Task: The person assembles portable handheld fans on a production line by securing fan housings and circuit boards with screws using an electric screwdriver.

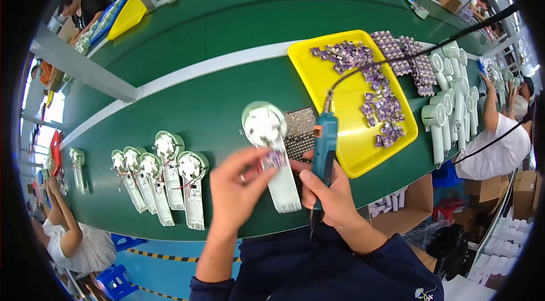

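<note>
A pale green handheld fan half-shell [286, 190], with a round head and white blades, lies on the green bench in front of me. My left hand [234, 187] pinches a small purple circuit board [275, 159] at the top of the fan's handle. A teal electric screwdriver [325, 150] is gripped in my right hand [335, 193], its dark bit pointing down toward me and its cable rising from the top. Fingers of my right hand come close to the handle's right edge; whether they touch it I cannot tell. Behind the fan is a dark, dotted plate [299, 137].
Several opened fans with wires [164, 170] lie to the left. A yellow tray [349, 156] of loose purple boards stands at the right, beside stacked board panels [406, 59] and piled fan casings [451, 102]. The screwdriver's black cable [420, 54] crosses above the tray. Co-workers sit on both sides.
</note>
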`<state>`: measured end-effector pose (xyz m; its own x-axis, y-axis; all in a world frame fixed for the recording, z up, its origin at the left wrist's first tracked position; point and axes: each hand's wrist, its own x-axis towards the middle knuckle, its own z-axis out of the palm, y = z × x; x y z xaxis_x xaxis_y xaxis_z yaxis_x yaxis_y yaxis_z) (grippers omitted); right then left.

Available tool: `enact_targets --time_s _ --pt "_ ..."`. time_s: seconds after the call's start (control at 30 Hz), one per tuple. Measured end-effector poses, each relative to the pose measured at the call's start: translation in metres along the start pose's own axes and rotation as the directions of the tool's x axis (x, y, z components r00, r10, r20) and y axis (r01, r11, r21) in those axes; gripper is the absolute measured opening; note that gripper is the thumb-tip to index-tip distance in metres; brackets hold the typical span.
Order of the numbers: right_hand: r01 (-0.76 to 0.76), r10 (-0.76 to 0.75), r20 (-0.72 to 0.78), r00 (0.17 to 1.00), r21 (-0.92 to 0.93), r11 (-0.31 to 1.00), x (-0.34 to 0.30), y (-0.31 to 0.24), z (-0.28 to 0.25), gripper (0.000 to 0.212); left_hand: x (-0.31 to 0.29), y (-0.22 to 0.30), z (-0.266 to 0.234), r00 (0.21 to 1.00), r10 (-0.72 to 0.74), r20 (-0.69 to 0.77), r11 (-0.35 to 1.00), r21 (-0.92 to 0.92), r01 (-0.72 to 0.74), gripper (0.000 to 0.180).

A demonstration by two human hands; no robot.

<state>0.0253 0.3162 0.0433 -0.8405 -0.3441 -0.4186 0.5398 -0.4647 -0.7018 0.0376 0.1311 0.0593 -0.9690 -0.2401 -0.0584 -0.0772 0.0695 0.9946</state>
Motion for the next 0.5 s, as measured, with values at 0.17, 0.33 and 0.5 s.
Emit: enact_targets --time_s 0.17,0.33,0.5 --pt "0.135 -0.13 -0.093 0.987 0.055 0.989 -0.007 -0.024 -0.029 0.033 0.127 -0.006 0.001 0.988 0.141 0.062 0.986 0.086 -0.146 0.036" --pt "0.31 -0.36 -0.008 0.933 -0.494 0.812 0.011 -0.087 -0.053 0.04 0.194 -0.038 -0.007 0.994 0.067 0.081 0.985 0.152 -0.079 0.033" --pt "0.387 -0.552 0.183 0.814 -0.879 0.279 0.08 -0.153 -0.062 0.048 0.196 -0.043 -0.001 0.989 0.107 0.099 0.981 0.153 -0.121 0.031"
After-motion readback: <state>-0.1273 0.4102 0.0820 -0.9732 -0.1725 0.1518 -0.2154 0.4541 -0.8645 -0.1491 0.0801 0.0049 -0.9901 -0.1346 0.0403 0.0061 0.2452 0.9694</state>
